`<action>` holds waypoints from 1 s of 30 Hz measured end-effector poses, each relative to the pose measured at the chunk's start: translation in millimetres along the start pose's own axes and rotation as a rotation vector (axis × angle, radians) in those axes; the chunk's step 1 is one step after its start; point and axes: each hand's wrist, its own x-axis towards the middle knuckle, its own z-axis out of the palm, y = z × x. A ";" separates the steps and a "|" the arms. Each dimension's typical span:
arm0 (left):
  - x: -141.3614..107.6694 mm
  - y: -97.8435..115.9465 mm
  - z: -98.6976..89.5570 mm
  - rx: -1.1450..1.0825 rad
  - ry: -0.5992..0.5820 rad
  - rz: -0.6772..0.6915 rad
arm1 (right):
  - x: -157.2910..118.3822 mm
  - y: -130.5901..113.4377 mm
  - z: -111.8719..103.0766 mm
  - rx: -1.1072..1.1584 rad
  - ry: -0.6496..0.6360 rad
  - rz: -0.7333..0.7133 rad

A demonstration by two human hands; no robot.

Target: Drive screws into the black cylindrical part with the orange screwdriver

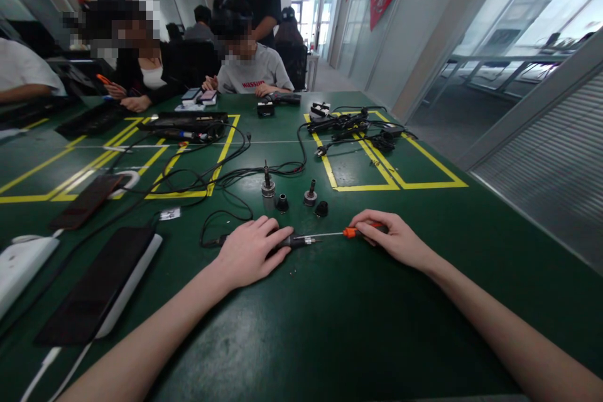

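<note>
My left hand (pixel 254 252) is closed over a dark, pen-shaped soldering iron (pixel 301 241), pressing it down near the table top. Its pointed metal tip faces right, and a cable trails from its left end. In my right hand (pixel 391 237) is a screwdriver (pixel 349 232) with an orange and black handle, pinched between thumb and fingers. The screwdriver's thin shaft points left, its end at the iron's front part; I cannot tell whether it sits in a screw. Tiny screw-like bits (pixel 293 272) lie just below.
Beyond my hands stand a metal cylinder with a spike (pixel 268 190), a smaller metal fitting (pixel 310 194) and black caps (pixel 321 208). Cables (pixel 277 169) cross the green table (pixel 292 339). Phones (pixel 101 286) and a power strip (pixel 26 270) lie left. Co-workers sit opposite.
</note>
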 end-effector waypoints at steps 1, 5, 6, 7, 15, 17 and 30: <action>0.0 0.0 -0.3 -0.002 -0.002 -0.002 | -0.1 -0.4 -0.4 -0.002 0.007 -0.002; -0.4 -0.1 -0.6 0.001 -0.013 0.006 | 0.8 0.2 -3.2 0.002 0.038 -0.007; -0.6 0.0 -0.4 0.009 -0.015 0.012 | 1.2 0.6 -3.7 0.007 0.046 -0.012; -0.7 0.2 -0.2 0.019 -0.016 0.018 | 1.6 1.0 -4.0 0.014 0.054 -0.017; -0.7 -0.2 2.2 0.033 0.008 0.021 | 2.5 5.0 -0.7 0.064 0.035 0.027; -0.7 -0.6 2.4 0.026 0.018 0.019 | 2.7 5.8 -0.1 0.082 0.030 0.039; -1.0 0.3 0.4 0.025 -0.012 0.008 | 4.6 6.6 0.4 0.038 0.044 -0.032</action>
